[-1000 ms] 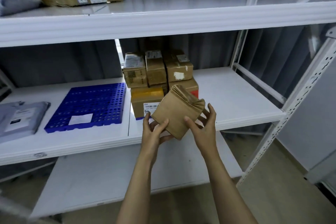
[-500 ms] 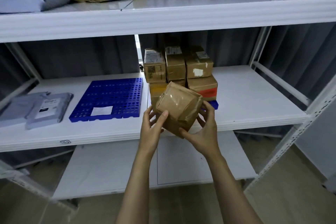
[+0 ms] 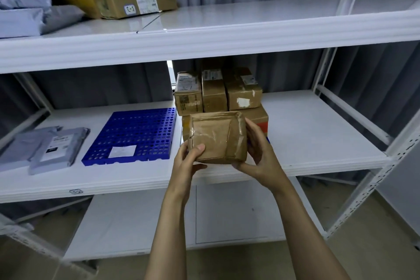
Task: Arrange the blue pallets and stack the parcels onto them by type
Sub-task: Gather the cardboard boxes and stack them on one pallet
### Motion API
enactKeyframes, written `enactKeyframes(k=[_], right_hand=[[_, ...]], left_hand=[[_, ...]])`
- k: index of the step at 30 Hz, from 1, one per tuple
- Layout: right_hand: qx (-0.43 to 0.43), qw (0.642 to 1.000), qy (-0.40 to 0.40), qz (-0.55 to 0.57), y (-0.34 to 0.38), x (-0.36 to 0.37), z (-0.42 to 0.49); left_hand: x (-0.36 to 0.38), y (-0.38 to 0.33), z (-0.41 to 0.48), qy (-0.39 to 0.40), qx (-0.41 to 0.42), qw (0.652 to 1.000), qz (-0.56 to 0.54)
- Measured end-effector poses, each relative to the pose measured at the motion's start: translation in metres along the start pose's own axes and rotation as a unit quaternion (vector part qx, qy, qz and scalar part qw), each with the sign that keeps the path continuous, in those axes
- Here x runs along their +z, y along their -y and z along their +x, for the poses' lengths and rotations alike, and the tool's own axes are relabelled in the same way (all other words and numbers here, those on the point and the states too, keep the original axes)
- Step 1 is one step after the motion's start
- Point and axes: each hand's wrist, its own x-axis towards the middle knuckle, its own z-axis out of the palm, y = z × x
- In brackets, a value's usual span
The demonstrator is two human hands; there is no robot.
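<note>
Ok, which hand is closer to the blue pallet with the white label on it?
Left. The left hand grips the brown parcel at its lower-left corner, just right of the blue pallet. The right hand holds the parcel's right side, farther away.

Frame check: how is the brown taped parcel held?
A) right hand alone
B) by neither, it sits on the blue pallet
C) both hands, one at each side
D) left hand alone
C: the left hand grips the brown taped parcel at its lower left corner and the right hand cups its right side.
</note>
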Motion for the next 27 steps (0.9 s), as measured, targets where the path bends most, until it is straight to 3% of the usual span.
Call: enactKeyframes(k=[3, 9, 17, 23, 27], right_hand=[[0.028, 0.998, 0.027, 0.056, 0.001, -0.010, 0.010], [0.041, 0.994, 0.024, 0.100, -0.008, -0.032, 0.022], [0.030, 0.990, -0.016, 0.140, -0.023, -0.063, 0.029], [0.101, 0.952, -0.120, 0.264, -0.021, -0.065, 0.032], [0.125, 0.941, -0.157, 0.272, -0.021, -0.067, 0.034]], left_hand=[[0.004, -0.005, 0.005, -0.022, 0.044, 0.999, -0.019], [0.017, -0.015, 0.011, -0.009, 0.143, 0.986, 0.090], [0.043, -0.008, 0.024, 0.000, 0.098, 0.994, 0.046], [0.058, -0.006, 0.026, 0.006, 0.113, 0.994, 0.008], [0.067, -0.005, 0.026, 0.008, 0.120, 0.992, 0.040]])
